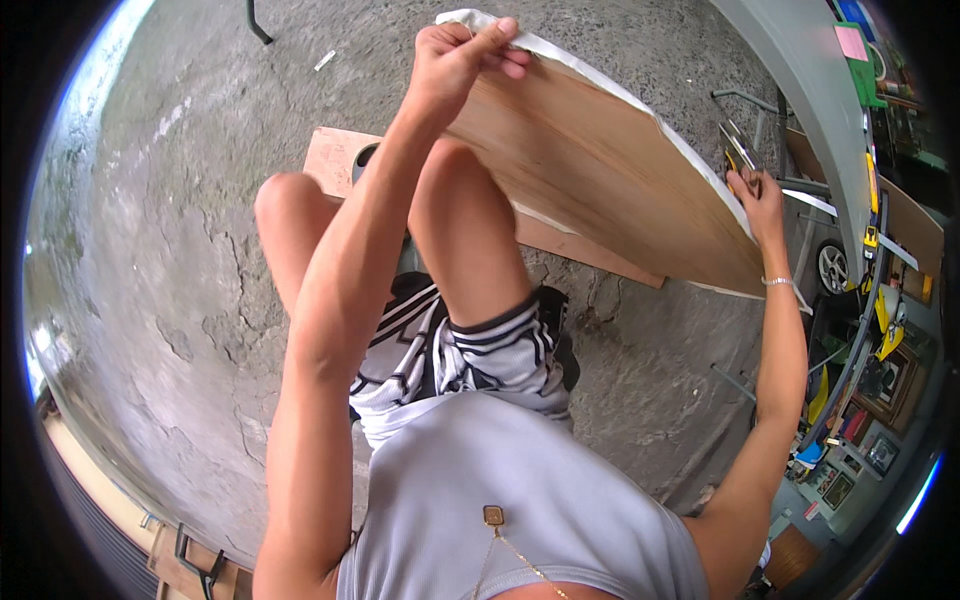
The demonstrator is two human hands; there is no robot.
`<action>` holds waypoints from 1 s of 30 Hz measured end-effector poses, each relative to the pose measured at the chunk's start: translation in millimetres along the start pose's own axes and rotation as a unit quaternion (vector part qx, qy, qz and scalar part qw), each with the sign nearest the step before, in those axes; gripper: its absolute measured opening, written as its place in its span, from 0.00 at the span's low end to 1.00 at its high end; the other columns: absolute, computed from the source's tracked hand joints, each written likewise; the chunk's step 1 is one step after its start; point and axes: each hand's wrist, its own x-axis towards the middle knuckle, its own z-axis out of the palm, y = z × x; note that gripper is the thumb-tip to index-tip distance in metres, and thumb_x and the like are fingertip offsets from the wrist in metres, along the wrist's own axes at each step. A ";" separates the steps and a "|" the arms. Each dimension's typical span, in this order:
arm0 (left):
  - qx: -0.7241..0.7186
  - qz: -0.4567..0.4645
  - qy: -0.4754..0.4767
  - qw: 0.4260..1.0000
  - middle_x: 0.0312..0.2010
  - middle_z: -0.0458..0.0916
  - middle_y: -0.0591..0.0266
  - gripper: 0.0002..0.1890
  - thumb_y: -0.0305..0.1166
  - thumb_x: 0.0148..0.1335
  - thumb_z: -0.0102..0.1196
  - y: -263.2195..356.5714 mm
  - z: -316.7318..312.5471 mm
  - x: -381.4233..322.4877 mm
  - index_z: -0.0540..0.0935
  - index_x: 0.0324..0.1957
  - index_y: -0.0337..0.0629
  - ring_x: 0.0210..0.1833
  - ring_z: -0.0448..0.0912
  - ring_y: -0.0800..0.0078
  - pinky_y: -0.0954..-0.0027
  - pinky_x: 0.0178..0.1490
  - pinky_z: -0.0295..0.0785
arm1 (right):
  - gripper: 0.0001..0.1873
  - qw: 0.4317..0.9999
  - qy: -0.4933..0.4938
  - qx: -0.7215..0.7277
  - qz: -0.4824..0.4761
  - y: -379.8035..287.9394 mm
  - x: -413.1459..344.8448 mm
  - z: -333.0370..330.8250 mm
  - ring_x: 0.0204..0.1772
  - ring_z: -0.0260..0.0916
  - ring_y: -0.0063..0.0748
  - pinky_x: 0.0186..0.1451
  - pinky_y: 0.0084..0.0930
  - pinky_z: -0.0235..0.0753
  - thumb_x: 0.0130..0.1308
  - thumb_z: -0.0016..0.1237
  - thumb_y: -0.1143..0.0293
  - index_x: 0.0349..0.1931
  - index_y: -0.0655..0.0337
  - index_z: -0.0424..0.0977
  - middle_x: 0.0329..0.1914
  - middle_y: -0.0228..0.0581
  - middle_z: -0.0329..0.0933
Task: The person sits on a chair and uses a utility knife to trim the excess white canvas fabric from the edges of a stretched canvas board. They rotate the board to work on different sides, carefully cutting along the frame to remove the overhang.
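My left hand (472,52) grips the upper edge of a tilted wooden panel (600,157), thumb on top and fingers curled over. A strip of white material (630,97) is folded along that edge. Lower down the same edge, my right hand (759,199) is closed, thumb and fingers together. From its fingertips juts a metal hand tool (741,146) with yellow parts; its exact kind is unclear. The panel leans beside my bent knee, and its far face is hidden.
A plywood board (330,154) with a round dark object on it lies beyond my knees on the cracked concrete floor (187,300). At right stand a grey table edge (814,90), a small spoked wheel (832,266) and several framed pictures (889,382). A metal leg (259,22) stands at the top.
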 end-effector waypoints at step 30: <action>-0.073 0.011 -0.049 0.996 0.24 0.84 0.50 0.13 0.32 0.66 0.59 37.4 -41.0 -98.1 0.84 0.30 0.29 0.24 0.84 0.68 0.71 0.32 0.81 | 0.19 0.946 -0.299 0.117 -0.030 -133.5 -152.8 3.7 0.36 0.82 0.47 0.39 0.33 0.78 0.46 0.61 0.78 0.41 0.69 0.74 0.32 0.52 0.80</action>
